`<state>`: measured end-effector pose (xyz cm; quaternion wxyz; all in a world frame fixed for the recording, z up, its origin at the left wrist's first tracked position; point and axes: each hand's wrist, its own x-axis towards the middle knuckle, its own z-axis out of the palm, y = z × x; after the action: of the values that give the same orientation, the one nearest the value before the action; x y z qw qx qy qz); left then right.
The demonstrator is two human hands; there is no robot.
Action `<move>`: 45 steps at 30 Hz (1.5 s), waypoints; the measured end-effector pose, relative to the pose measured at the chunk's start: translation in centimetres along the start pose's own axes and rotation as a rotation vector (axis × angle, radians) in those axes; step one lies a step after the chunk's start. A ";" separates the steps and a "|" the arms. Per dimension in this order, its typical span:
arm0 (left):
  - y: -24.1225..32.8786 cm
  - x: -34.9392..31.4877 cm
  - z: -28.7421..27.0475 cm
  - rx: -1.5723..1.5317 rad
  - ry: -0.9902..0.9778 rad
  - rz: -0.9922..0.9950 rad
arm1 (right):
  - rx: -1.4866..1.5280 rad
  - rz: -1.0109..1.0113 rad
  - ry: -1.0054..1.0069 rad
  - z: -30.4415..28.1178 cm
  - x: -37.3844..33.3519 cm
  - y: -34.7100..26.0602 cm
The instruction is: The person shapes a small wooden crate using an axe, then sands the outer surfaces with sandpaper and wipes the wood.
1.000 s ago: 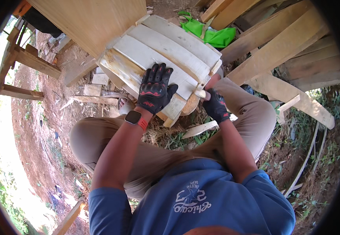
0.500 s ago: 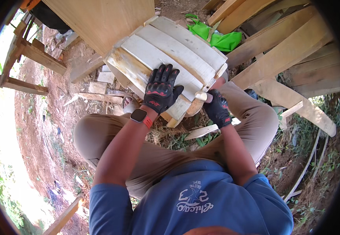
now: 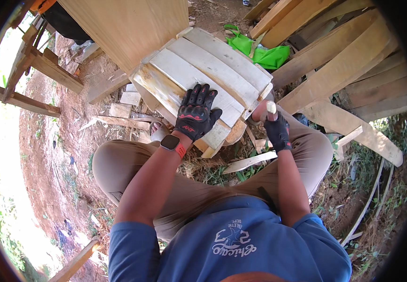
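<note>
A panel of whitish wooden boards (image 3: 203, 61), joined side by side, lies tilted in front of me. My left hand (image 3: 196, 113), in a black glove with red trim, rests flat on its near boards, fingers stretched out and thumb apart. To the panel's right, clear of its edge, my right hand (image 3: 277, 131) in a matching glove is closed round a tool with a pale rounded end (image 3: 271, 107). The rest of that tool is hidden in the fist, so its kind cannot be told. Under the panel's near edge shows a round log end (image 3: 235, 133).
A wide plywood sheet (image 3: 128, 28) stands behind the panel at the left. Long planks (image 3: 335, 66) are heaped at the right. A bright green bag (image 3: 269, 56) lies beyond the panel. Wood offcuts (image 3: 130, 97) and a pale strip (image 3: 250, 162) litter the ground.
My right hand has moved from the panel's near right corner outward to the right, and the tool's pale end now points away from me. My left hand stays on the boards.
</note>
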<state>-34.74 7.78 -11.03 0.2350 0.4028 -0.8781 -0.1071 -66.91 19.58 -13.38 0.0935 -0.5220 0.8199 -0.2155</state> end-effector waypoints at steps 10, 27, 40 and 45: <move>0.0 -0.2 0.1 0.016 -0.049 -0.019 | -0.129 -0.152 -0.215 1.1 -2.3 -2.9; 0.2 -0.1 0.0 0.035 -0.040 0.000 | 0.012 0.118 -0.311 3.4 -5.2 -2.7; 0.2 -1.0 -0.3 0.061 -0.090 -0.014 | 0.852 0.408 -0.619 0.2 -13.9 -15.3; 0.0 -1.4 -0.5 0.047 -0.095 -0.018 | 0.636 0.554 -0.715 4.6 -15.4 -12.5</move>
<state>-33.71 8.84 -11.02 0.1825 0.4105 -0.8869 -0.1076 -48.21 27.71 -12.88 0.5722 -0.2736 0.7384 -0.2292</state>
